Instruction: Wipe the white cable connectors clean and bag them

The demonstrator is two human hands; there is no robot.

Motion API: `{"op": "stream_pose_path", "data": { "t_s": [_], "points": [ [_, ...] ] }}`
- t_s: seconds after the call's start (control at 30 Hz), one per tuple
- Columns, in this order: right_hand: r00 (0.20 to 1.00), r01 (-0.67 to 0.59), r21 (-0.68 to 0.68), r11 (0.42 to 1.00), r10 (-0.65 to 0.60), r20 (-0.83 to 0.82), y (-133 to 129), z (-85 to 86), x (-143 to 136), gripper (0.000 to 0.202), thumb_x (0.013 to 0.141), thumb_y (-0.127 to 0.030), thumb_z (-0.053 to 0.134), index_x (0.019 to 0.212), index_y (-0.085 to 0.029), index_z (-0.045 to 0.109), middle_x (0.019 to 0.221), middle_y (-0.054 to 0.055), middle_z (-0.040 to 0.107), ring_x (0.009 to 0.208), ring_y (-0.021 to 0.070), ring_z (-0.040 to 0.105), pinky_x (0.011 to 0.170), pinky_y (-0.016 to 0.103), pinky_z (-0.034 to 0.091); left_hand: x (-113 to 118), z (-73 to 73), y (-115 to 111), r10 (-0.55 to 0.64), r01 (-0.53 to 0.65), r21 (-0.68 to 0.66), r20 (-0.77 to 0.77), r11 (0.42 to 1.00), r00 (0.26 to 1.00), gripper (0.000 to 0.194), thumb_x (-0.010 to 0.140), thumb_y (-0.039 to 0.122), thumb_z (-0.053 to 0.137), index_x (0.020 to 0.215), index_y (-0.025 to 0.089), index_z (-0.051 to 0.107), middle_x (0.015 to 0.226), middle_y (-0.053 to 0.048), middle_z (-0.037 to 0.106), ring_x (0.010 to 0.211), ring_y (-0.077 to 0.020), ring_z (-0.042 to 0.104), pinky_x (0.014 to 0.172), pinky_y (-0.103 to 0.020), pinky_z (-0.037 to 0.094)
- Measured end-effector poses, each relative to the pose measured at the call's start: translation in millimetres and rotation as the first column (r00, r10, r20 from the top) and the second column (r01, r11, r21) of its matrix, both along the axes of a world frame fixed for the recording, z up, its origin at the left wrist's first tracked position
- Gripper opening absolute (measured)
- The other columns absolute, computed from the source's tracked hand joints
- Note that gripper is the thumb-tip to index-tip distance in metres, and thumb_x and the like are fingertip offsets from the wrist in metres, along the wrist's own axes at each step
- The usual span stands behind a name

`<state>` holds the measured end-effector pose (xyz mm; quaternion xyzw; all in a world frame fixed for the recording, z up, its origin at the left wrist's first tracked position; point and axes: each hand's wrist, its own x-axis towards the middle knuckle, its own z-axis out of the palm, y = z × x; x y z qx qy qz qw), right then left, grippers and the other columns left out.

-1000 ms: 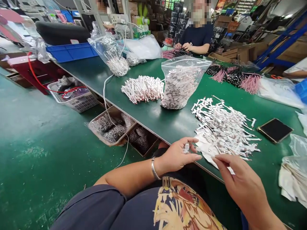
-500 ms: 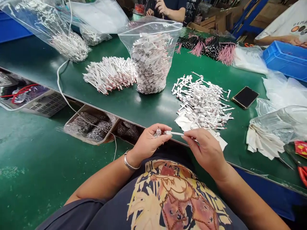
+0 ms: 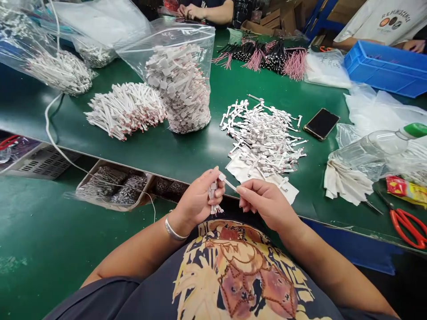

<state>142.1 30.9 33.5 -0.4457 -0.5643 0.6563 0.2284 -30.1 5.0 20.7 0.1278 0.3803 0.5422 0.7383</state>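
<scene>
My left hand (image 3: 200, 198) grips a small bunch of white connector pieces (image 3: 212, 198) just off the near edge of the green table (image 3: 187, 151). My right hand (image 3: 263, 202) pinches one thin white piece (image 3: 228, 183) and holds its tip against the left hand's thumb. A loose heap of the same white pieces (image 3: 263, 135) lies on a white sheet right beyond my hands. Farther back stands an open clear bag of pieces (image 3: 180, 84), with a pile of white sticks (image 3: 125, 109) to its left.
A dark phone (image 3: 321, 124) lies right of the heap. A plastic bottle (image 3: 373, 144), white cloths (image 3: 347, 184) and red scissors (image 3: 408, 226) sit at the right. A blue bin (image 3: 383, 69) and black-pink wire bundles (image 3: 267, 55) are at the back, where other people work. Trays (image 3: 110, 186) sit under the table edge.
The view has swung down and right. My right hand picked one white piece from the heap and brought it to the left hand; the left hand now holds its bunch more upright.
</scene>
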Motion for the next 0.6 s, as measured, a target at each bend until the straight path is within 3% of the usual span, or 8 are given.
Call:
{"op": "stream_pose_path", "data": {
  "t_s": [0.17, 0.27, 0.33, 0.4, 0.47, 0.53, 0.6],
  "points": [
    [0.998, 0.057, -0.026, 0.998, -0.056, 0.008, 3, 0.7, -1, 0.030, 0.084, -0.046, 0.058, 0.078, -0.016, 0.058, 0.060, -0.001, 0.060, 0.049, 0.0081, 0.052, 0.046, 0.020, 0.040, 23, 1.7, 17, 0.132, -0.130, 0.051, -0.033, 0.990, 0.991, 0.035, 0.075, 0.042, 0.071, 0.085, 0.014, 0.054, 0.074, 0.002, 0.049, 0.054, -0.0026, 0.042, 0.040, -0.012, 0.028],
    [0.992, -0.017, 0.162, 0.987, -0.004, 0.127, 4, -1.3, -2, 0.028, 0.088, -0.044, 0.051, 0.080, -0.018, 0.059, 0.061, -0.001, 0.060, 0.053, 0.0105, 0.053, 0.052, 0.023, 0.043, 35, 3.5, 29, 0.209, -0.200, 0.101, -0.082, 0.974, 0.974, 0.030, 0.076, 0.037, 0.071, 0.085, 0.016, 0.051, 0.074, 0.003, 0.048, 0.057, -0.0036, 0.043, 0.047, -0.013, 0.034],
    [0.970, -0.107, 0.382, 0.918, 0.013, 0.241, 8, -2.3, -2, 0.026, 0.091, -0.040, 0.048, 0.080, -0.019, 0.060, 0.065, 0.001, 0.062, 0.060, 0.0129, 0.056, 0.059, 0.026, 0.046, 39, 6.3, 37, 0.252, -0.237, 0.137, -0.105, 0.962, 0.962, 0.028, 0.078, 0.037, 0.069, 0.085, 0.018, 0.050, 0.072, 0.004, 0.046, 0.055, -0.0038, 0.041, 0.047, -0.014, 0.033],
    [0.945, -0.167, 0.588, 0.791, -0.041, 0.323, 14, -1.3, -3, 0.023, 0.092, -0.037, 0.047, 0.085, -0.020, 0.061, 0.078, 0.005, 0.065, 0.074, 0.0173, 0.059, 0.071, 0.031, 0.048, 40, 10.8, 42, 0.296, -0.261, 0.216, -0.150, 0.941, 0.943, 0.024, 0.082, 0.038, 0.064, 0.085, 0.018, 0.049, 0.070, 0.005, 0.044, 0.053, -0.0041, 0.038, 0.047, -0.015, 0.031],
    [0.940, -0.175, 0.709, 0.683, -0.098, 0.326, 19, 2.3, -7, 0.023, 0.092, -0.036, 0.048, 0.101, -0.019, 0.060, 0.100, 0.010, 0.066, 0.096, 0.0226, 0.059, 0.086, 0.038, 0.047, 40, 17.4, 43, 0.362, -0.275, 0.329, -0.239, 0.903, 0.901, 0.020, 0.087, 0.038, 0.058, 0.085, 0.019, 0.051, 0.067, 0.005, 0.043, 0.054, -0.0052, 0.038, 0.051, -0.017, 0.033],
    [0.959, -0.180, 0.729, 0.661, -0.047, 0.279, 21, 7.7, -13, 0.030, 0.094, -0.034, 0.043, 0.117, -0.018, 0.053, 0.119, 0.013, 0.060, 0.110, 0.0233, 0.055, 0.094, 0.040, 0.044, 41, 25.0, 39, 0.429, -0.260, 0.440, -0.345, 0.860, 0.835, 0.019, 0.089, 0.038, 0.055, 0.086, 0.020, 0.053, 0.066, 0.004, 0.044, 0.059, -0.0071, 0.041, 0.059, -0.019, 0.037],
    [0.977, -0.191, 0.689, 0.699, 0.069, 0.200, 21, 13.5, -20, 0.031, 0.097, -0.030, 0.035, 0.122, -0.018, 0.049, 0.120, 0.012, 0.060, 0.108, 0.0195, 0.057, 0.091, 0.034, 0.047, 44, 31.6, 32, 0.480, -0.228, 0.519, -0.425, 0.824, 0.767, 0.018, 0.088, 0.039, 0.056, 0.085, 0.021, 0.055, 0.068, 0.002, 0.048, 0.064, -0.0094, 0.045, 0.067, -0.022, 0.040]
  ]
}}
